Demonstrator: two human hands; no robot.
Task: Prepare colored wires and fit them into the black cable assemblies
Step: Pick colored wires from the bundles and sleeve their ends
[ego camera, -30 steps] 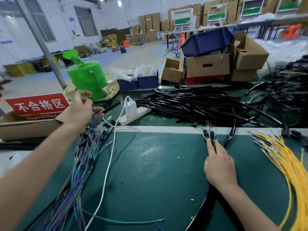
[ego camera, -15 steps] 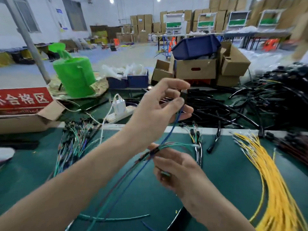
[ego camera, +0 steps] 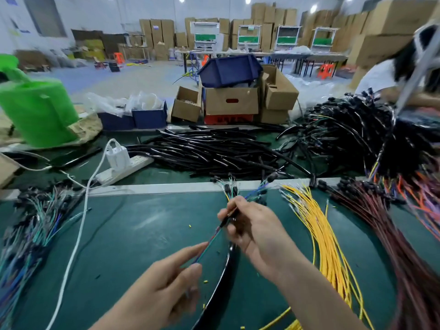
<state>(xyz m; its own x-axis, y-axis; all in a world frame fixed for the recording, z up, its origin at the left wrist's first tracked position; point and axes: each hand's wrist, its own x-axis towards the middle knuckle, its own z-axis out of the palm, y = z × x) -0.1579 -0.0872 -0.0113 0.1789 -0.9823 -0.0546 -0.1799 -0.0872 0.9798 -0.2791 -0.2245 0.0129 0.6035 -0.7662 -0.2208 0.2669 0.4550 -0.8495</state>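
Near the middle of the desk's (ego camera: 142, 234) near edge, both hands hold one thin bunch of colored wires (ego camera: 210, 241) just above the green top. The left hand (ego camera: 166, 287) pinches the bunch between thumb and forefinger, its other fingers loosely bent. The right hand (ego camera: 257, 229), farther from the near edge, has its fingers curled round the same bunch, whose ends fan out beyond it toward the far edge. A glossy black cable (ego camera: 227, 265) curves beneath the right hand toward the near edge. Yellow wires (ego camera: 328, 234) lie just right of the hands, with dark red wires (ego camera: 392, 234) nearer the right edge. A heap of mixed wires (ego camera: 31, 229) lies at the left edge, and a pile of black cables (ego camera: 214, 151) along the far side.
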